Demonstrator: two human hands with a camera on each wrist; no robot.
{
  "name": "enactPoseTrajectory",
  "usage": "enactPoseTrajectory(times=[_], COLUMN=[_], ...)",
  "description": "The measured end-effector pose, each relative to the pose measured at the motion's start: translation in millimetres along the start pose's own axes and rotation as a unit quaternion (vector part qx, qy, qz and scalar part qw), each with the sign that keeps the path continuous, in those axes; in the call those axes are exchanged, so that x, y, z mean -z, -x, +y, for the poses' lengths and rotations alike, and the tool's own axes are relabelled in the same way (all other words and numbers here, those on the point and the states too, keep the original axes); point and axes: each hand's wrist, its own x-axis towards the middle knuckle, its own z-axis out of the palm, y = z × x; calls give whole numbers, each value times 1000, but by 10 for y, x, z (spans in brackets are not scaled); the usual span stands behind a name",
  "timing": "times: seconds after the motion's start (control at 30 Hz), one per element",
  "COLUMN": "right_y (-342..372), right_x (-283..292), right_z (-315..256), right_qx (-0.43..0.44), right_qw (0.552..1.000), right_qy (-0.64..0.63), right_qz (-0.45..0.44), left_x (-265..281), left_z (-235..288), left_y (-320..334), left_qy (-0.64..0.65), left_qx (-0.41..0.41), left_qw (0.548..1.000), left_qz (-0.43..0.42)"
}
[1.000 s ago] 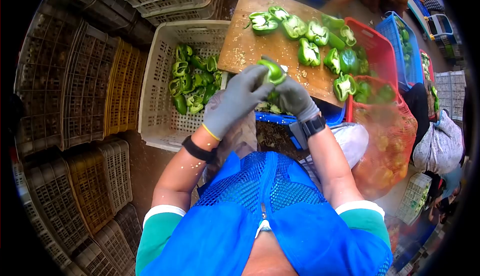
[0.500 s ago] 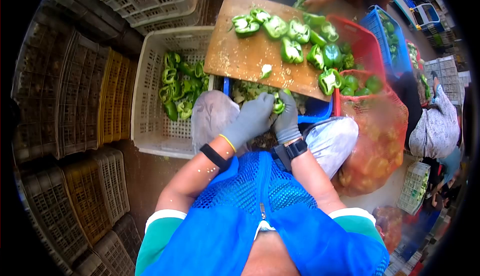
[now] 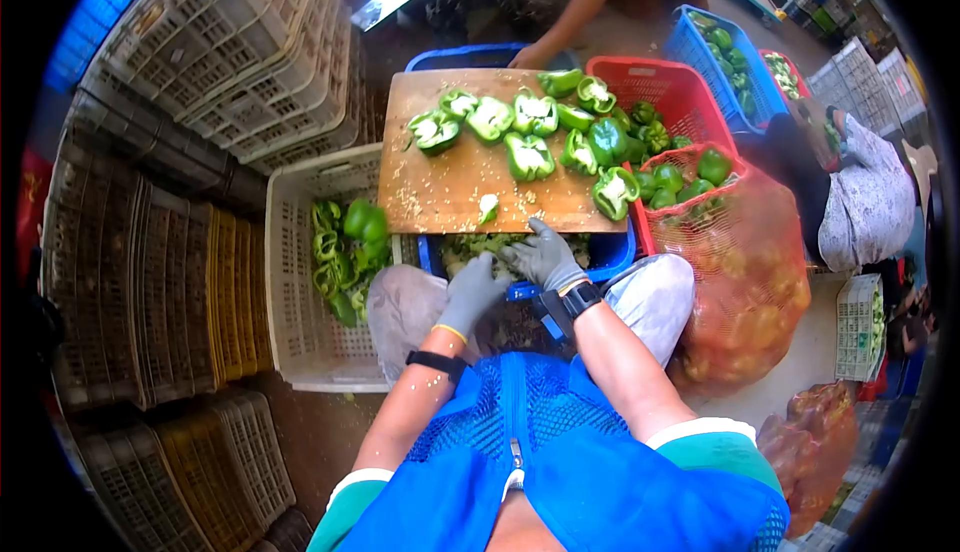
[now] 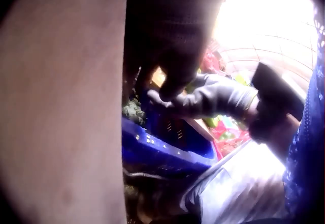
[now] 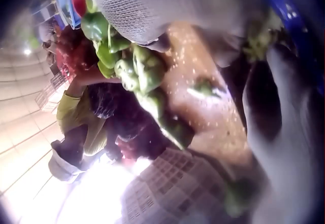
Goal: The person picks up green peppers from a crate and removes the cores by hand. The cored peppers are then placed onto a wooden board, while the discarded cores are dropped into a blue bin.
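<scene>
fingers of the grey-gloved left hand (image 3: 474,297) and grey-gloved right hand (image 3: 548,258) are loosely spread near the centre of the head view, above a blue plastic crate (image 3: 618,260) of pale green scraps; whether they touch any scrap, i cannot tell. halved green bell peppers (image 3: 530,156) lie across a flat brown wooden board (image 3: 430,192), upper centre, beside a whitish perforated plastic crate (image 3: 293,282) at centre left.

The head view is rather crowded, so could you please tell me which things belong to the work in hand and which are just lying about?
Likely in use:
- cutting board
- cut peppers
- white crate of pepper pieces
- blue tub of scraps

Seemingly just about:
- yellow crates
- grey crates
- net sack at lower right
</scene>
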Motion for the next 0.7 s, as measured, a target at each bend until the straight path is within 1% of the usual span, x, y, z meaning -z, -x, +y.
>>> enactPoseTrajectory(times=[0.03,0.07,0.1,0.17,0.23,0.3,0.37,0.4,0.43,0.47,0.5,0.53,0.57,0.6,0.63,0.67,0.7], right_y=[-154,-401,-481,-555,-409,-464,-504,-574,-648,-518,-416,-322,-124,81,160,69,-14], right_x=[138,353,333,372,215,93,88,242,382,387,400,400,315,143,29,64,61], right_z=[-37,-97,-171,-159,-184,-278,-427,-546,-645,-749,-853,-995,-1109,-1241,-1366,-1559,-1697], right_qx=[44,90,95,178,229,258,225,320,254,140,149,201,424,491,532,528,466], right_qw=[998,988,978,979,970,960,970,888,891,903,849,778,543,527,475,450,458], right_qy=[-23,-104,-184,-94,-48,-69,-67,327,373,400,496,574,663,610,594,619,662], right_qz=[43,-71,-8,22,61,84,67,46,37,67,104,157,293,332,373,369,368], left_x=[61,43,28,2,-50,-47,-42,-40,-40,-63,-46,-42,-52,-52,-43,-86,-119], left_z=[105,119,120,102,99,94,99,96,103,98,101,124,160,185,190,159,145], left_y=[38,30,37,57,66,48,37,15,-14,-4,-5,-29,-52,-57,-55,-64,-66], left_qy=[7,-5,-17,-9,5,24,24,23,23,35,51,68,63,57,48,40,46], left_qx=[20,16,14,6,1,0,4,5,4,3,2,3,-2,-4,-5,-8,-1], left_qw=[999,999,998,996,995,996,995,995,995,994,994,992,992,992,992,993,993], left_qz=[-24,-42,-61,-87,-96,-91,-94,-97,-98,-99,-102,-102,-108,-113,-116,-109,-113])
